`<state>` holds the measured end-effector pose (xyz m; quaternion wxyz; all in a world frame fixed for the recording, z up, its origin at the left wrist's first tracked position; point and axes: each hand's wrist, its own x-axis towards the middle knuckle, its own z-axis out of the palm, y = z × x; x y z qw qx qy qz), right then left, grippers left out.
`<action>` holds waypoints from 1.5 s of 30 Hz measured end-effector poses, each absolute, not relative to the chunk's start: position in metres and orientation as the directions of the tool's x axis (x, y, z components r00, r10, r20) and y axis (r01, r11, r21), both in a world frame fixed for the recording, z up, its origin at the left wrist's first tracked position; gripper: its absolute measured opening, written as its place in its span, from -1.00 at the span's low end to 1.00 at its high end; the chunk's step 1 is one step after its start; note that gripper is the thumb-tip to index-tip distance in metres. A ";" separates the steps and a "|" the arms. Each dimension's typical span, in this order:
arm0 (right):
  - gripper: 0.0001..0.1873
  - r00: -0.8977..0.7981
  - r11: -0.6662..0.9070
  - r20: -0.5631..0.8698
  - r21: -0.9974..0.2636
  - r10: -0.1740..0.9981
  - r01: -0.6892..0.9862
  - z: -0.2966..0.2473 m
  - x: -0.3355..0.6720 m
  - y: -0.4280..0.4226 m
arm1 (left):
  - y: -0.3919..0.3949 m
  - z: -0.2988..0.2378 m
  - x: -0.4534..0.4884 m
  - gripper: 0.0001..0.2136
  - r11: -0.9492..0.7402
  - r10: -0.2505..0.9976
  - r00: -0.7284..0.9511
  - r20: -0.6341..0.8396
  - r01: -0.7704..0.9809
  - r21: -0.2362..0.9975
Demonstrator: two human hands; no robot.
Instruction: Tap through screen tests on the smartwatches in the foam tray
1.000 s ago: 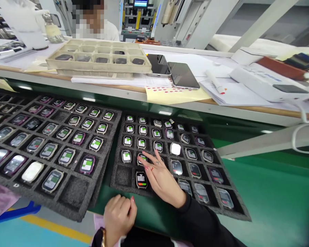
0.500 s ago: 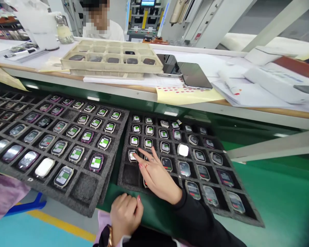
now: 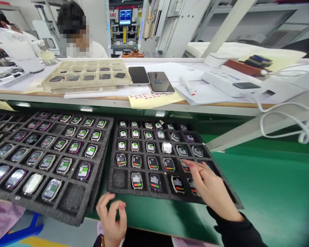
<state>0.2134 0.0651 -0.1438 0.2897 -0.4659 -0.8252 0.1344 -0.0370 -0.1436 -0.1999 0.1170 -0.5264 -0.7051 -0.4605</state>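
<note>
My right hand [image 3: 214,188] is over the right part of a dark foam tray [image 3: 119,179] holding rows of square smartwatches. Its index finger reaches to a smartwatch [image 3: 185,167] in the second row from the front, and the hand partly covers the watches around it. Nothing is gripped; the fingers are stretched out. Beside that tray's front edge, my left hand [image 3: 111,216] is raised with loosely bent, parted fingers and holds nothing. Lit watches in the two front rows, such as a front-row smartwatch [image 3: 178,184], show dark screens with red and green bars.
Another foam tray [image 3: 72,202] of smartwatches lies to the left. On the shelf behind are a clear plastic tray [image 3: 86,84] of small dark parts, two phones [image 3: 160,82], papers and a white box [image 3: 229,82]. A white post [image 3: 228,135] slants at the right. A person [image 3: 83,48] sits opposite.
My right hand has moved rightward across the tray. Front-row watches it covered are now visible, with red and green bars lit. My left hand has loosened from a fist. The camera view has shifted.
</note>
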 end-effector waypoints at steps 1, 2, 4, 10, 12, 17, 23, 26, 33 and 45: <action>-0.55 -0.401 0.535 0.360 -0.468 0.842 0.704 -0.146 0.221 0.069 | -0.142 -0.198 -0.038 -0.84 0.078 0.657 -0.467 0.592 0.823 0.563; -0.55 -0.408 0.546 0.371 -0.443 0.834 0.711 -0.147 0.227 0.072 | -0.140 -0.196 -0.039 -0.81 0.129 0.678 -0.511 0.528 0.790 0.599; -0.55 -0.449 0.585 0.389 -0.387 0.804 0.713 -0.148 0.234 0.080 | -0.135 -0.193 -0.040 -0.78 0.191 0.718 -0.555 0.420 0.738 0.648; -0.54 -0.629 0.726 0.371 -0.252 0.683 0.639 -0.147 0.230 0.098 | -0.124 -0.191 -0.045 -0.79 0.206 0.723 -0.559 0.407 0.736 0.644; -0.55 -0.641 0.741 0.385 -0.225 0.664 0.633 -0.147 0.228 0.102 | -0.124 -0.191 -0.044 -0.79 0.207 0.714 -0.556 0.424 0.748 0.631; -0.57 -0.673 0.760 0.384 -0.135 0.632 0.636 -0.148 0.227 0.113 | -0.120 -0.187 -0.041 -0.79 0.226 0.696 -0.557 0.454 0.769 0.597; -0.57 -0.759 0.809 0.313 -0.057 0.571 0.585 -0.142 0.234 0.114 | -0.123 -0.181 -0.034 -0.85 0.211 0.721 -0.486 0.494 0.833 0.511; -0.58 -0.768 0.812 0.294 -0.054 0.569 0.581 -0.142 0.241 0.107 | -0.131 -0.180 -0.030 -0.84 0.199 0.737 -0.459 0.497 0.849 0.489; -0.62 -0.791 0.828 0.273 -0.035 0.547 0.560 -0.145 0.266 0.074 | -0.157 -0.170 -0.019 -0.77 0.158 0.784 -0.416 0.461 0.852 0.500; -0.53 -0.846 0.875 0.244 -0.242 0.473 0.420 -0.097 0.232 0.080 | -0.120 -0.150 -0.050 -0.58 0.337 0.863 -0.501 -0.065 0.476 0.812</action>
